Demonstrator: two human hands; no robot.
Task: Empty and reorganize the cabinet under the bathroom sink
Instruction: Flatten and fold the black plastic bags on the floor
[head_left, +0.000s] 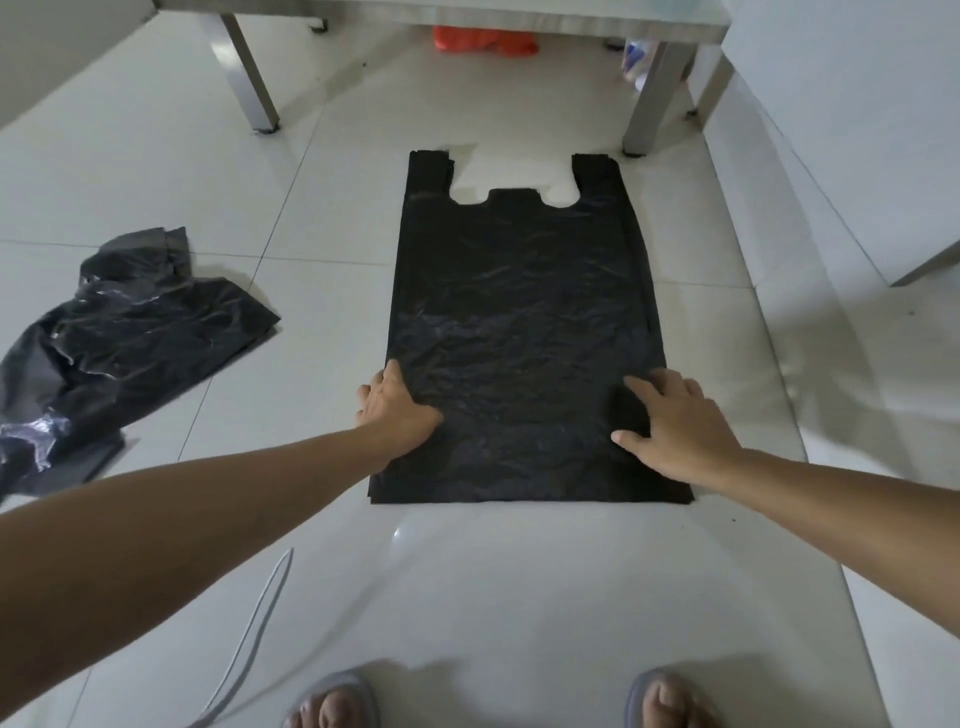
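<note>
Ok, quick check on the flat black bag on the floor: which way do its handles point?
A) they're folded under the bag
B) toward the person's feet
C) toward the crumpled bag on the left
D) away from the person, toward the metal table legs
D: the flat black bag lies with its two handle loops at the far end near the metal table legs, while the left hand and right hand press its near end.

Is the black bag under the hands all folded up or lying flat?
Lying flat. The black bag is spread out on the floor tiles, handles pointing away, with the left hand and right hand pressing on it.
</note>
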